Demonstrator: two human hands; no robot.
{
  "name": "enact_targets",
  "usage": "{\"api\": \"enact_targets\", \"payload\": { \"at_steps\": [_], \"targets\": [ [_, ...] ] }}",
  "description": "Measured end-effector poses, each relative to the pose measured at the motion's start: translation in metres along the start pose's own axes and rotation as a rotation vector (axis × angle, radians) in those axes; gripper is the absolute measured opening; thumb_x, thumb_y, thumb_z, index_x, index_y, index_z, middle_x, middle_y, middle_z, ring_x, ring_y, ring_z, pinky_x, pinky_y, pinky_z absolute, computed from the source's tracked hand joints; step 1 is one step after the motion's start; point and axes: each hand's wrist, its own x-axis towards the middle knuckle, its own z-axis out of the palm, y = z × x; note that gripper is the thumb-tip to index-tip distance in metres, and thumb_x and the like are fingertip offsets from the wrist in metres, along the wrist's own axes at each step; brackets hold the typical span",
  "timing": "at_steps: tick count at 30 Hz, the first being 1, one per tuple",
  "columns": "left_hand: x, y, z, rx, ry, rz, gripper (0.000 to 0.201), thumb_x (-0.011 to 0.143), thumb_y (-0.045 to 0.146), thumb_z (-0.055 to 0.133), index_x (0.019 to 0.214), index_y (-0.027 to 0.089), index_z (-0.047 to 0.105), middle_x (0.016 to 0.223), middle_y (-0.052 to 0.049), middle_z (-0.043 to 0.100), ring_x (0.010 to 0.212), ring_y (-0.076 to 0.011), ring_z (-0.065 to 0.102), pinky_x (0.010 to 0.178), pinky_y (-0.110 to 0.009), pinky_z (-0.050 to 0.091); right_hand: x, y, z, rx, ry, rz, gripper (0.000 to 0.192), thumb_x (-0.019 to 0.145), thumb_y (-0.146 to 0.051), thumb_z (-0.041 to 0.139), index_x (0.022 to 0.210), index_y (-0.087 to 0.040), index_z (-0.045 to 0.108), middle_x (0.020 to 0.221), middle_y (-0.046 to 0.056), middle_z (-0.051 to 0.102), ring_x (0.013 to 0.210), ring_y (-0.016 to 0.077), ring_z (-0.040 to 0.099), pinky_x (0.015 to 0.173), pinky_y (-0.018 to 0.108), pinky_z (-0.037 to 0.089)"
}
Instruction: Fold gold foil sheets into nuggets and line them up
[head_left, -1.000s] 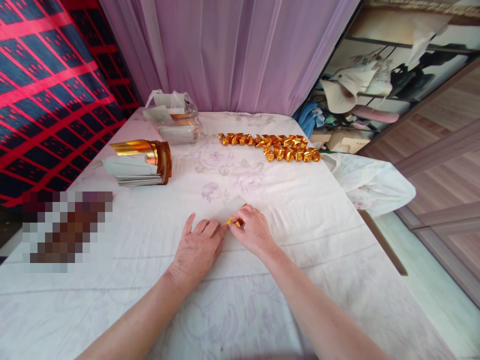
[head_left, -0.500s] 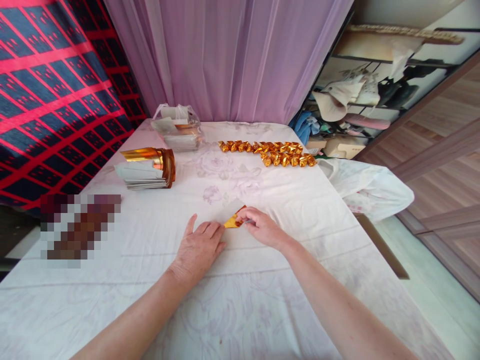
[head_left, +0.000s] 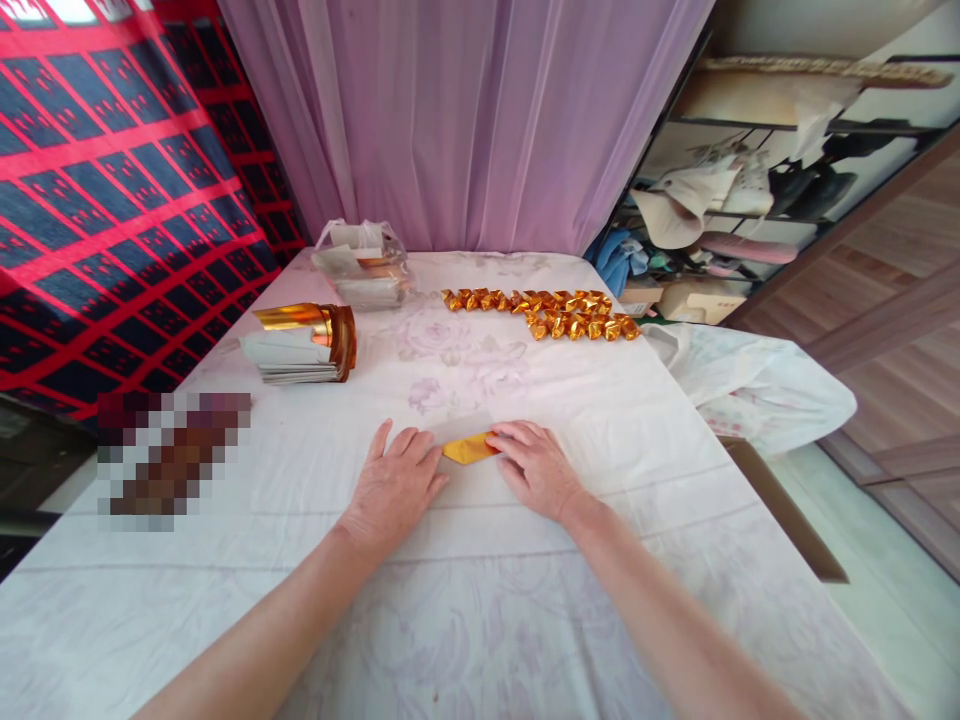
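Observation:
A small sheet of gold foil paper (head_left: 469, 449) with a pale backing lies folded on the table, its long ends pointing left and right. My left hand (head_left: 395, 478) rests palm down, fingers spread, its fingertips at the paper's left tip. On the right end lie the fingers of my right hand (head_left: 540, 468), stretched out and pressing down, with the thumb apart below. Those fingers cover the right corner of the paper. Behind, at the far right, several folded gold paper ingots (head_left: 581, 327) sit in two rows.
A fanned stack of gold and white paper sheets (head_left: 300, 350) stands at the left. Behind it is a clear plastic bag (head_left: 367, 270) of more sheets. A floral cloth covers the table (head_left: 420, 610). White bag (head_left: 765, 385) and shelf (head_left: 750, 215) are beyond the right edge.
My right hand has gone from pinching the paper's raised flap to lying flatter on its right end. The flap is now folded down into a narrower strip. My left hand stays in place.

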Motion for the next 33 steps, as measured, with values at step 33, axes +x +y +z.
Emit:
{"api": "enact_targets", "payload": {
  "at_steps": [33],
  "targets": [
    [0.009,0.012,0.014,-0.038,0.054,-0.054,0.017,0.094,0.028,0.057,0.104,0.019,0.069,0.095,-0.004,0.072,0.082,-0.0216,0.065,0.086,-0.043,0.041,0.000,-0.002,0.001,-0.200,0.094,-0.029,0.021,0.094,-0.023,0.056,0.110,-0.023,0.070,0.121,0.009,0.067,0.111,0.0256,0.057,0.087,0.042,0.045]
  ]
}}
